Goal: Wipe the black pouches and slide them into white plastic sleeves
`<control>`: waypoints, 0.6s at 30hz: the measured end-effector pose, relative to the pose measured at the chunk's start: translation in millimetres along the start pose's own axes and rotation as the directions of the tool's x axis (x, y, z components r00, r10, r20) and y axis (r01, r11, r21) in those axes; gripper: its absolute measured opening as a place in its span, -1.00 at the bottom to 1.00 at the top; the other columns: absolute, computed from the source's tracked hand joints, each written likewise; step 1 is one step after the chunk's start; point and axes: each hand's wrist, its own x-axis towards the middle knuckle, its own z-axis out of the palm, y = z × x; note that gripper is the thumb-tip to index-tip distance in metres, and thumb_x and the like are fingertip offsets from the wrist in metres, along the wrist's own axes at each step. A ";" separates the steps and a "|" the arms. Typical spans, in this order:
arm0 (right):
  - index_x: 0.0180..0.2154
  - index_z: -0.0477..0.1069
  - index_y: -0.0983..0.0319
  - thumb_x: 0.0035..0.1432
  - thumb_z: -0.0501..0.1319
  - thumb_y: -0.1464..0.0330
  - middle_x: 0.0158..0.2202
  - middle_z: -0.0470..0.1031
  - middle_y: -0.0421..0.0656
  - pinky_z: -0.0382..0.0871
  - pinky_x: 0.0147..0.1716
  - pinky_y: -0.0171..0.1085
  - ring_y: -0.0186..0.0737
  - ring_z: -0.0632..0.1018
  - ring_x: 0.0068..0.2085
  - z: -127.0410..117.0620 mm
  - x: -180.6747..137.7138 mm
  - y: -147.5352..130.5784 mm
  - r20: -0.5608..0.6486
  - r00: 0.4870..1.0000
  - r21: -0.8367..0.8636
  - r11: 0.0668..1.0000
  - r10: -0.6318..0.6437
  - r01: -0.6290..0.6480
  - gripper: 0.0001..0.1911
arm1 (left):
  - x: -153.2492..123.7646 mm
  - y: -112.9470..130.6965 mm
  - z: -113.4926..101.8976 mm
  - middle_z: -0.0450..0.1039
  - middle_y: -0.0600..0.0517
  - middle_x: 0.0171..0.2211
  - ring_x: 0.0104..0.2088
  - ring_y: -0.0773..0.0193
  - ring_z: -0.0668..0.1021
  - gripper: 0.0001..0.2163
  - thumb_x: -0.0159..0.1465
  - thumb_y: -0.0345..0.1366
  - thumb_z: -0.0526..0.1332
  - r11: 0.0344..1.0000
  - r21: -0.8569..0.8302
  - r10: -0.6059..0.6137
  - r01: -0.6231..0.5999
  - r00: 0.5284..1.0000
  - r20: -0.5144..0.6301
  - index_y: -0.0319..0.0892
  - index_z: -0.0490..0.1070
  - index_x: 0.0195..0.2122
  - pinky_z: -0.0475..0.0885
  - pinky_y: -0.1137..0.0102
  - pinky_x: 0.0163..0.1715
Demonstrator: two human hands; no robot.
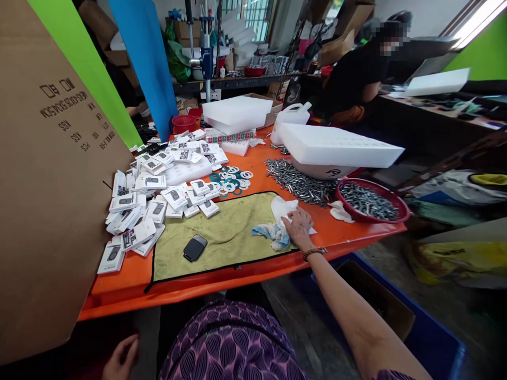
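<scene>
My right hand (298, 228) is at the right end of a yellow-green cloth (233, 216), its bent fingers closed on a crumpled white wipe (282, 207). Just left of it lies a bunched blue-and-white rag (273, 235). On the cloth's left part rests a flat black case with a grey top band (195, 247), touched by neither hand. Low at the left, below the table edge, hangs my left hand (122, 358). Its fingers are loosely curled and apart, with nothing visible in them; the frame cuts off part of it.
Small white boxes (154, 182) pile up at left beside a large cardboard box (47, 184). Teal and white rings (232, 180) lie behind the cloth. Metal pins (299, 182) and a red basket (370, 200) are at right, near white foam (340, 143). A person (356, 79) sits beyond.
</scene>
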 end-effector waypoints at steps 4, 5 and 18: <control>-0.42 0.42 0.26 0.05 0.12 0.31 0.01 0.40 0.11 0.13 -0.03 0.10 0.15 0.26 0.07 3.3 3.0 -1.4 -0.024 1.000 0.064 0.998 0.009 -0.008 -0.83 | -15.3 36.9 36.5 0.59 -0.07 -0.33 -0.29 0.00 0.62 -0.42 -0.23 0.17 0.34 0.993 -0.017 0.117 -0.116 0.976 0.186 -0.19 0.52 -0.31 0.54 0.24 -0.24; -0.48 0.41 0.25 0.02 0.12 0.33 -0.05 0.43 0.10 0.14 -0.04 0.09 0.14 0.28 0.04 3.2 5.1 -2.4 -0.027 0.999 0.078 0.997 0.022 -0.020 -0.84 | -19.4 46.4 42.7 0.59 -0.07 -0.32 -0.30 0.01 0.62 -0.42 -0.21 0.18 0.34 0.987 -0.012 0.159 -0.160 0.963 0.216 -0.19 0.52 -0.29 0.53 0.24 -0.23; -0.50 0.39 0.20 0.06 0.20 0.36 -0.15 0.48 -0.02 0.24 0.04 0.02 -0.03 0.43 -0.02 -66.8 -32.2 -68.3 -0.461 0.878 0.335 0.890 -0.132 0.310 -0.88 | -69.9 167.2 115.9 0.55 -0.05 -0.35 -0.33 0.16 0.58 -0.49 -0.08 0.13 0.37 0.931 -0.304 0.337 -0.202 0.793 0.508 -0.21 0.48 -0.29 0.49 0.25 -0.20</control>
